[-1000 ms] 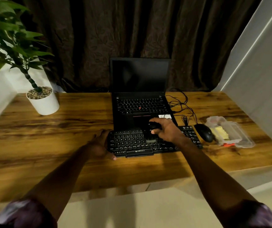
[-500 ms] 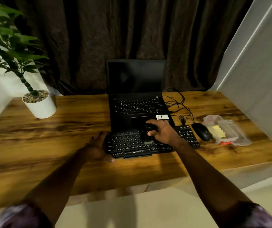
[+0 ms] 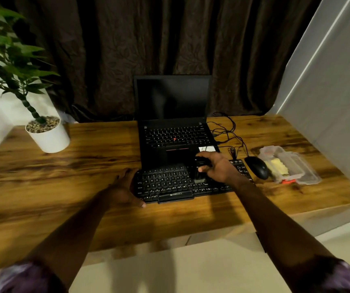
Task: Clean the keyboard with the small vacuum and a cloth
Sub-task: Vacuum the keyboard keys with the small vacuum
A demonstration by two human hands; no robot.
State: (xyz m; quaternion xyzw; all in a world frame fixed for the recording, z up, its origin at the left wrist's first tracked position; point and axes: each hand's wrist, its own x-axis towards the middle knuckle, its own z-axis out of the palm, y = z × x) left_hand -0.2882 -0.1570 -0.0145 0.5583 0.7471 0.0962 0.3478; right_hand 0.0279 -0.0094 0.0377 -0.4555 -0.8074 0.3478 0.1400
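Observation:
A black external keyboard (image 3: 169,185) lies on the wooden desk (image 3: 64,187) in front of an open laptop. My right hand (image 3: 218,168) grips a small black vacuum (image 3: 199,170) that stands upright, its nozzle down on the keys right of the keyboard's middle. My left hand (image 3: 125,187) rests with straight fingers against the keyboard's left edge, thumb near its front corner. A yellow cloth (image 3: 278,167) lies folded in a clear plastic container (image 3: 305,172) at the right.
The black laptop (image 3: 174,123) stands open with a dark screen behind the keyboard. A black mouse (image 3: 257,167) and tangled cables (image 3: 226,134) lie right of it. A potted plant (image 3: 47,134) stands at the back left. A grey wall borders the desk's right side.
My right hand has kept the vacuum over the keyboard's middle, shifting only slightly. The left hand stays at the keyboard's left edge. The camera view has drifted a little.

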